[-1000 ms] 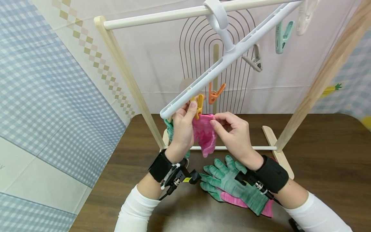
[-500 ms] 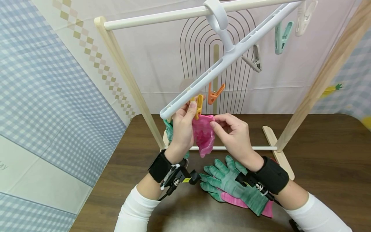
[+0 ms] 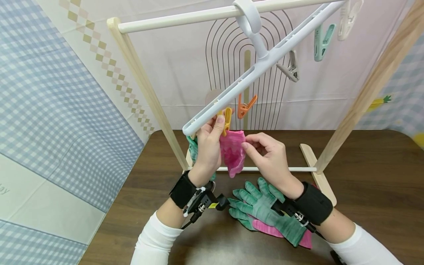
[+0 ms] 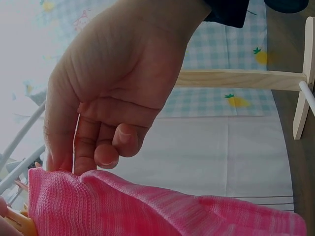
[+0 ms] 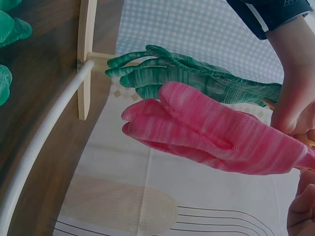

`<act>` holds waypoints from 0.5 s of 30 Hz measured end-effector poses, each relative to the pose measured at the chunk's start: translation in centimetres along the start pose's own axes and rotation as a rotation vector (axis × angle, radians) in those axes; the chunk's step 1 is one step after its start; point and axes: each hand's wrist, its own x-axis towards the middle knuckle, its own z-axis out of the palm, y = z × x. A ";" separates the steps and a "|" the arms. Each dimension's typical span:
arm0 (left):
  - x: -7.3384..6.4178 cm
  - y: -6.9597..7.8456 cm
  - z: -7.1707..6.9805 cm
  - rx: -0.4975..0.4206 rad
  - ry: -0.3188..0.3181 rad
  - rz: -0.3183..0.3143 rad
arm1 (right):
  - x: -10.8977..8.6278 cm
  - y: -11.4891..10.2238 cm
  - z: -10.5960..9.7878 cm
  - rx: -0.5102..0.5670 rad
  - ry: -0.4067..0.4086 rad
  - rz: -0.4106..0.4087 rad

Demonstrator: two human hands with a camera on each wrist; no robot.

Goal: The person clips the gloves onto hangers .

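A pink knit glove (image 3: 233,151) hangs by its cuff below the white hanger (image 3: 228,97), fingers pointing down. At its cuff is a yellow clothespin (image 3: 227,121), which my left hand (image 3: 209,143) holds with the thumb against its side. My right hand (image 3: 269,156) pinches the cuff's right edge between thumb and index finger; the left wrist view shows these fingertips partly behind the pink knit. Behind my left hand hangs a green glove (image 5: 197,78), mostly hidden in the head view.
An orange clothespin (image 3: 246,106), a grey one (image 3: 290,68), a mint one (image 3: 322,42) and a white one (image 3: 349,18) hang along the hanger. The wooden rack (image 3: 145,92) supports it. Green and pink gloves (image 3: 265,209) lie piled on the dark table (image 3: 145,221).
My right hand has shifted slightly down and right along the cuff's edge. The pink glove has swung a little. My left hand has stayed on the clothespin.
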 end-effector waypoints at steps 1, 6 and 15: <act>0.0 0.0 0.0 0.001 0.000 -0.001 | -0.1 0.0 -0.1 -0.003 -0.003 -0.003; -0.1 0.1 -0.1 0.008 0.000 -0.006 | -0.4 0.1 -0.4 -0.034 -0.022 -0.003; 0.0 0.1 -0.2 0.038 0.004 0.009 | -1.5 1.3 -1.1 -0.100 -0.064 0.000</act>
